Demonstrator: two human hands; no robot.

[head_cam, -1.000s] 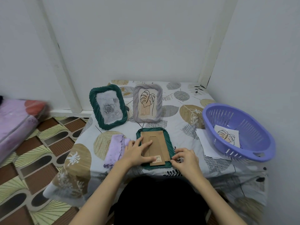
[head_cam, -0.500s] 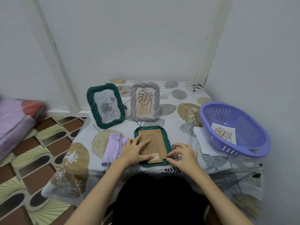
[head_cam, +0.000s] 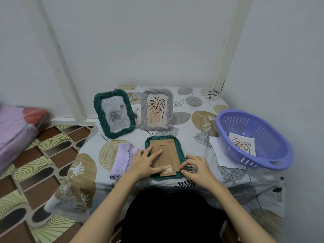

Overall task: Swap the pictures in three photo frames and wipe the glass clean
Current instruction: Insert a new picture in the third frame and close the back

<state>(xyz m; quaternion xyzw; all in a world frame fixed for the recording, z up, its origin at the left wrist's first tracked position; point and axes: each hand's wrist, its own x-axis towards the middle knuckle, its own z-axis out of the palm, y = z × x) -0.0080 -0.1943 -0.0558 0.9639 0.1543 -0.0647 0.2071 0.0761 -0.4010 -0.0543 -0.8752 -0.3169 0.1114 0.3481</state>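
A green frame [head_cam: 178, 148] lies face down near the table's front edge, its brown cardboard back [head_cam: 168, 151] up. My left hand [head_cam: 145, 163] rests flat on the back's left side with fingers spread. My right hand [head_cam: 196, 166] sits at the frame's lower right corner, fingertips curled onto the rim. Behind stand a second green frame [head_cam: 114, 113] with a grey rose picture and a grey frame [head_cam: 157, 110] with a leaf drawing. A folded lilac cloth [head_cam: 122, 158] lies just left of my left hand.
A purple basket [head_cam: 254, 139] at the table's right holds a leaf picture [head_cam: 242, 143], and a white sheet [head_cam: 219, 151] lies partly under it. The table carries a leaf-print cloth [head_cam: 198, 120]. Walls close in behind and right. Pink bedding [head_cam: 15, 130] lies at left on the patterned floor.
My right hand's fingertips shifted slightly along the face-down frame's lower right corner. The left hand stays pressed on the cardboard back. The camera view tilted a little.
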